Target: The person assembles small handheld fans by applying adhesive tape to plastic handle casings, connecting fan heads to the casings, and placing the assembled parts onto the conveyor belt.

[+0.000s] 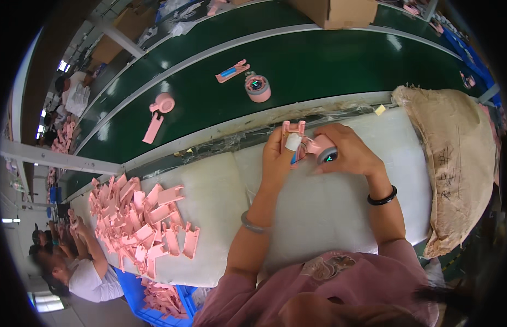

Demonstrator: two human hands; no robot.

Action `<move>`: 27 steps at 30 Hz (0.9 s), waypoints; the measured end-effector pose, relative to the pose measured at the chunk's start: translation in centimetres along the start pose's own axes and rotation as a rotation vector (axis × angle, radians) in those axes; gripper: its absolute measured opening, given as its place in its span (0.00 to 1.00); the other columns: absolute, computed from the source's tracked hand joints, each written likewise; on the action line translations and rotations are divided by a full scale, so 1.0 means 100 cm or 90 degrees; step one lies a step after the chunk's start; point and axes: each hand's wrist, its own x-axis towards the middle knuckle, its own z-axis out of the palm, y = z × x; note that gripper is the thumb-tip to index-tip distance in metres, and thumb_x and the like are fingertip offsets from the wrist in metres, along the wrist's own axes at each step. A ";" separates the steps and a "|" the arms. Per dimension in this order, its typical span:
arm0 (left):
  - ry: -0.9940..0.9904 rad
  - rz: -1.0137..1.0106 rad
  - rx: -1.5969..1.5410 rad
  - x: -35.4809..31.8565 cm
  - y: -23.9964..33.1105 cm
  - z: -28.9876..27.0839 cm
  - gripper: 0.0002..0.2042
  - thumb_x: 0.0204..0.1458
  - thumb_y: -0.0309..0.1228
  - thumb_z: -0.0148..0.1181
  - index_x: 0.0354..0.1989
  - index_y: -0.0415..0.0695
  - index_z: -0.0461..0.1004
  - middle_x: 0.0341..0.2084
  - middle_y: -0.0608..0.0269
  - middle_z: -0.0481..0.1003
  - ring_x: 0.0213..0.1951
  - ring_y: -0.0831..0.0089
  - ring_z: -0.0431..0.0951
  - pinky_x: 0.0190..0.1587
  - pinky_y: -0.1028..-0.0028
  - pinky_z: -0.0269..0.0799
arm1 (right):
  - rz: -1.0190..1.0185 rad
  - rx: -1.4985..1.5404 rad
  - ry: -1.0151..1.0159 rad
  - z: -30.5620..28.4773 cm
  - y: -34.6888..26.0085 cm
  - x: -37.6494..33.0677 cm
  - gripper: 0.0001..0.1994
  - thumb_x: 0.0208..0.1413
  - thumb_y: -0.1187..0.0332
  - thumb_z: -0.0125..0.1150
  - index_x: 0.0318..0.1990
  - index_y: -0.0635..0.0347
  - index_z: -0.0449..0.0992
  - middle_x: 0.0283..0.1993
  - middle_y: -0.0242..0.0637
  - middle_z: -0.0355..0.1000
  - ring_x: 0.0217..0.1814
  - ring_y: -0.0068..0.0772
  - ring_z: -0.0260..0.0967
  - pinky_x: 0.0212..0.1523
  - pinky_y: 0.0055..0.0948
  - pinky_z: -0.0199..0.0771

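Observation:
My left hand [274, 159] is closed round a pink plastic handle shell [293, 127], which has a blue cylinder and a white piece in it. Against it, my right hand [354, 148] grips a pink round housing [321, 144] with a grey ring and a dark face with green glints. The two pink parts meet between my hands, above the pale padded work surface [313, 212]. My fingers partly hide where they join.
Loose pink handle shells [144, 223] are heaped at the left; a blue crate [186, 302] below holds more. On the green conveyor [199, 101] lie a round pink housing [259, 95] and other pink parts. A brown sack [457, 169] stands right, a cardboard box [348, 13] far. Co-workers sit left.

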 end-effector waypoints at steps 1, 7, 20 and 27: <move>0.026 0.023 0.021 0.000 -0.002 0.003 0.13 0.60 0.35 0.48 0.47 0.40 0.67 0.33 0.61 0.74 0.26 0.77 0.74 0.28 0.77 0.72 | 0.009 0.011 -0.011 0.002 0.000 -0.002 0.31 0.29 0.65 0.75 0.46 0.61 0.69 0.47 0.46 0.69 0.53 0.50 0.64 0.54 0.41 0.62; -0.015 0.018 -0.013 0.001 -0.023 0.004 0.12 0.55 0.22 0.51 0.47 0.43 0.64 0.42 0.69 0.70 0.34 0.84 0.71 0.28 0.83 0.67 | 0.055 0.033 0.045 0.005 0.001 -0.008 0.32 0.27 0.70 0.75 0.46 0.62 0.69 0.42 0.44 0.71 0.45 0.48 0.68 0.47 0.37 0.68; 0.064 0.153 0.145 -0.003 -0.009 0.013 0.09 0.54 0.22 0.54 0.42 0.40 0.67 0.27 0.70 0.69 0.22 0.87 0.63 0.21 0.83 0.56 | 0.253 0.487 -0.018 0.005 0.004 -0.004 0.32 0.29 0.76 0.74 0.48 0.62 0.67 0.42 0.30 0.67 0.43 0.23 0.64 0.45 0.22 0.68; 0.069 -0.050 0.003 -0.002 -0.010 0.015 0.05 0.55 0.27 0.52 0.38 0.42 0.65 0.23 0.67 0.70 0.19 0.85 0.67 0.19 0.81 0.63 | 0.190 0.536 0.002 0.007 0.023 -0.009 0.31 0.36 0.66 0.75 0.50 0.63 0.67 0.43 0.32 0.68 0.44 0.23 0.65 0.45 0.21 0.68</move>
